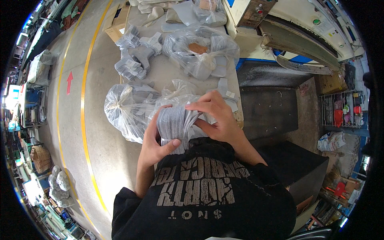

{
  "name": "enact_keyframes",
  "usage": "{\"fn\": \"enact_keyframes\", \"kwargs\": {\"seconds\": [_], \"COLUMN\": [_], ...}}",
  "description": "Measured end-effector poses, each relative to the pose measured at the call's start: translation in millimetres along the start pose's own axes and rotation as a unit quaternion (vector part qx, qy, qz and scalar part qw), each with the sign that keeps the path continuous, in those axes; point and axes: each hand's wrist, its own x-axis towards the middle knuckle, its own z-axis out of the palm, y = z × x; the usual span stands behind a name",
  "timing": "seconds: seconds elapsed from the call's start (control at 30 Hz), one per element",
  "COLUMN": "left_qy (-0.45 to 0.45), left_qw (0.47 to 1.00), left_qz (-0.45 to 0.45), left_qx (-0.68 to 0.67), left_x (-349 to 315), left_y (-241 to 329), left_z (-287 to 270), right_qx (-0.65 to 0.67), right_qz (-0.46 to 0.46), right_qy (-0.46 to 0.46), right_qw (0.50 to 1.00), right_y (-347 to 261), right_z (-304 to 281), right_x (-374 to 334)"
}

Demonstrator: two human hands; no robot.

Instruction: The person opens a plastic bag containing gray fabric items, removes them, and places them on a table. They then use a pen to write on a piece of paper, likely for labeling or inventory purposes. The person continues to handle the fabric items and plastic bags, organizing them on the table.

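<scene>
Left grip (153, 143) and right grip (219, 115) hold the grey stack (171, 123) between them.

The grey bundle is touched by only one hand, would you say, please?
No, the left hand and right hand both touch the grey bundle.

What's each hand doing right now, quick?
Left hand: closed, holding the grey stack.
Right hand: curled at the stack's right edge; whether it grips can't be told.

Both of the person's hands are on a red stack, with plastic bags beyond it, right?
Not quite: the stack is grey, as the head view shows. The left hand and right hand are both on it, with plastic bags beyond.
</scene>
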Motion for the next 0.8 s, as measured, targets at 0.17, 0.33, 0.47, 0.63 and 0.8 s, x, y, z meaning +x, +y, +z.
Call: {"fn": "enact_keyframes", "kwargs": {"seconds": [0.17, 0.33, 0.47, 0.63, 0.8], "left_qy": [0.009, 0.001, -0.007, -0.011, -0.016], "left_qw": [1.000, 1.000, 1.000, 0.999, 0.999], "left_qz": [-0.008, -0.017, -0.007, -0.012, -0.016], "left_qx": [-0.016, -0.025, -0.027, -0.032, -0.038], "left_x": [-0.5, -2.9, -1.8, -2.0, -2.4], "left_y": [1.9, 2.7, 5.1, 5.4, 1.7], "left_z": [2.4, 1.6, 3.4, 3.4, 2.8], "right_qx": [0.021, -0.001, -0.007, 0.034, 0.050], "right_qz": [0.008, 0.015, 0.012, 0.011, -0.002], "right_qy": [0.028, -0.045, -0.049, -0.029, -0.015], "right_qw": [0.999, 0.999, 0.999, 0.999, 0.999], "right_y": [-0.1, -7.5, -8.7, -1.4, -5.5], "right_z": [-1.0, -10.8, -10.7, -9.2, -7.2], "right_x": [-0.1, 5.0, 3.3, -0.5, 3.5]}}
